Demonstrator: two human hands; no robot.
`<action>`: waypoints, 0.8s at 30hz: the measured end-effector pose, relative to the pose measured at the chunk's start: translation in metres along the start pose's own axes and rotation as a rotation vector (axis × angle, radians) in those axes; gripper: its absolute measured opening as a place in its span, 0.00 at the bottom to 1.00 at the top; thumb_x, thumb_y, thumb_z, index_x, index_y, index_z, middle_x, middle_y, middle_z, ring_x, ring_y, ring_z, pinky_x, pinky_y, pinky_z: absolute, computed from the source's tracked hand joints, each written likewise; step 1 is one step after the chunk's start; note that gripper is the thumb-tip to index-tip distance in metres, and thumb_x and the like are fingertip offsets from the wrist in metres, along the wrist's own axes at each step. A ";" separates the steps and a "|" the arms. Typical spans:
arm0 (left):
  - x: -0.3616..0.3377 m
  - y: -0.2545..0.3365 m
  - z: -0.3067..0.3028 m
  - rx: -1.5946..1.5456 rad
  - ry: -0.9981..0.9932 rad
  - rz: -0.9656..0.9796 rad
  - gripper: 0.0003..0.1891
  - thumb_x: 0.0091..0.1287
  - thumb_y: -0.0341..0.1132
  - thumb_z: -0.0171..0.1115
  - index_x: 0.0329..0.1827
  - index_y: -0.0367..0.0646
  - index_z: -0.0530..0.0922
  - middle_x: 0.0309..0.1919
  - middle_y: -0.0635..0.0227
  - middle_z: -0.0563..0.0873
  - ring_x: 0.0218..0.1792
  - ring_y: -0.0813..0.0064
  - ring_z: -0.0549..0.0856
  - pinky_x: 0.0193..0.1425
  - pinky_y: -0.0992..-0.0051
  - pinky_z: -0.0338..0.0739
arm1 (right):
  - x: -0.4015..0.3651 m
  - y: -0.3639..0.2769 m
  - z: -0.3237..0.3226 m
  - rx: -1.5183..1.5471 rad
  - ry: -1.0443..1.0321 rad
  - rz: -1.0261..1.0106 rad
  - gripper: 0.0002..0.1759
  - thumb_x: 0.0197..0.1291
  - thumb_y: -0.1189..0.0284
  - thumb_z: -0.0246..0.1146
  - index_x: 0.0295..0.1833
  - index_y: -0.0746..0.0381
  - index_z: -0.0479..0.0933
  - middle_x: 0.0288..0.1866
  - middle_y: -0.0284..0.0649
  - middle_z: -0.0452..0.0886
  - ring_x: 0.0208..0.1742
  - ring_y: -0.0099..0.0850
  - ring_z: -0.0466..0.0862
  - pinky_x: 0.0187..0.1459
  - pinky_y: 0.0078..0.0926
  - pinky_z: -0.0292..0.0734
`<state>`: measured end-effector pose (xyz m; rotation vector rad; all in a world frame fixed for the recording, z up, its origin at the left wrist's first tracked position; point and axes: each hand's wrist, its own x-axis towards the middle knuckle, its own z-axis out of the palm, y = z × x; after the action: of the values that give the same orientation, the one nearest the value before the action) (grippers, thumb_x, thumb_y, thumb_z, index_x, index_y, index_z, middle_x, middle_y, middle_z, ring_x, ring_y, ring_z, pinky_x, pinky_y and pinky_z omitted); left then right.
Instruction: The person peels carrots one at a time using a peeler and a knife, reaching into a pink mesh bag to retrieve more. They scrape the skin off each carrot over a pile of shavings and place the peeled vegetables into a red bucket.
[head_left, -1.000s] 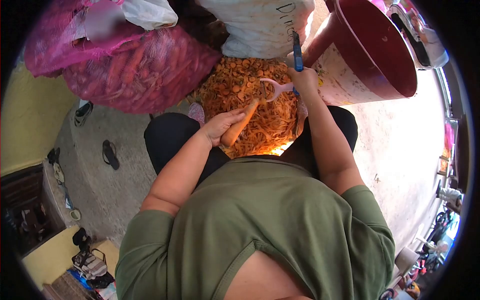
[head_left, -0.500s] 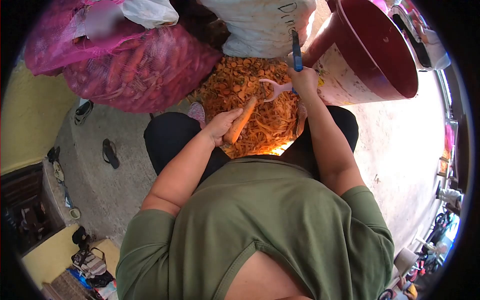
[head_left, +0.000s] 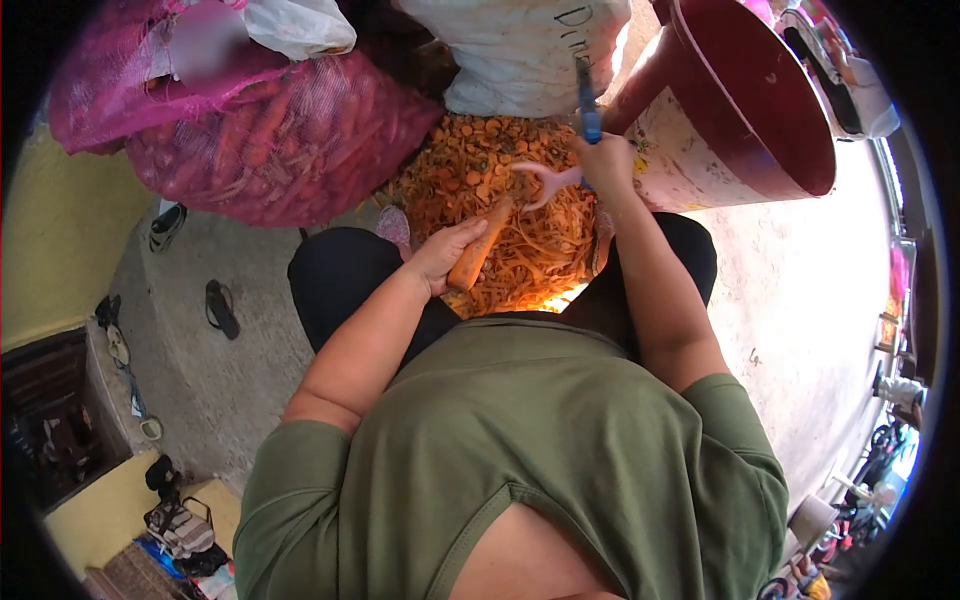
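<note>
My left hand (head_left: 447, 256) is closed around the thick end of a carrot (head_left: 482, 244), whose far end points up and to the right. A pink Y-shaped peeler (head_left: 552, 183) sticks out leftward from my closed right hand (head_left: 606, 163), its head close to the carrot's far end. In that same fist is a knife with a blue handle (head_left: 591, 124), its blade pointing away from me. Beneath both hands lies a heap of carrot peelings (head_left: 540, 245), with cut carrot rounds (head_left: 488, 140) at its far side.
A pink mesh sack (head_left: 270, 150) full of carrots rests at the far left. Straight ahead stands a white sack (head_left: 520, 60) with writing on it. A large dark-red bucket (head_left: 690, 150) leans at the right. On the concrete floor at the left lies a dark slipper (head_left: 221, 308).
My right hand has shifted slightly left, bringing the peeler's head nearer the carrot's tip. The knife has swung a little left with it. My left hand stays almost in place.
</note>
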<state>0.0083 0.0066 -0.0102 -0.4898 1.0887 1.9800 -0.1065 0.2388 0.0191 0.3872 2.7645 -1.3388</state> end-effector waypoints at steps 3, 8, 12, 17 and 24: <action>0.006 -0.001 -0.005 -0.068 0.016 -0.029 0.18 0.67 0.46 0.46 0.52 0.45 0.69 0.32 0.67 0.77 0.27 0.77 0.78 0.28 0.76 0.76 | -0.044 -0.028 0.019 -0.019 -0.267 -0.055 0.16 0.41 0.61 0.65 0.23 0.66 0.77 0.16 0.43 0.77 0.20 0.31 0.80 0.26 0.30 0.73; 0.002 0.001 0.007 -0.024 0.054 -0.033 0.17 0.67 0.46 0.46 0.50 0.45 0.71 0.32 0.67 0.77 0.26 0.75 0.79 0.28 0.76 0.77 | -0.066 -0.035 0.033 -0.176 -0.309 -0.131 0.15 0.42 0.62 0.65 0.25 0.66 0.76 0.16 0.41 0.76 0.19 0.29 0.78 0.25 0.30 0.72; 0.002 -0.004 -0.001 -0.063 0.026 -0.024 0.16 0.66 0.45 0.46 0.47 0.42 0.72 0.32 0.65 0.77 0.29 0.76 0.79 0.28 0.75 0.76 | -0.002 -0.002 0.008 -0.152 0.051 0.012 0.14 0.44 0.66 0.64 0.22 0.67 0.75 0.13 0.41 0.74 0.14 0.27 0.74 0.20 0.27 0.71; 0.001 0.000 0.004 -0.015 0.162 -0.015 0.17 0.67 0.46 0.45 0.47 0.41 0.71 0.32 0.65 0.77 0.28 0.77 0.78 0.28 0.77 0.75 | -0.047 -0.033 0.018 -0.139 -0.315 -0.021 0.18 0.42 0.61 0.65 0.23 0.68 0.76 0.17 0.45 0.77 0.21 0.33 0.80 0.27 0.33 0.74; 0.004 -0.008 -0.001 0.008 0.013 -0.034 0.18 0.66 0.47 0.47 0.48 0.43 0.71 0.31 0.66 0.77 0.28 0.76 0.78 0.29 0.77 0.75 | -0.021 -0.013 0.019 -0.085 -0.212 0.107 0.20 0.41 0.57 0.65 0.24 0.67 0.77 0.17 0.46 0.77 0.23 0.35 0.81 0.26 0.31 0.75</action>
<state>0.0117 0.0099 -0.0176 -0.5149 1.0891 1.9447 -0.0906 0.2122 0.0202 0.3598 2.5773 -1.1616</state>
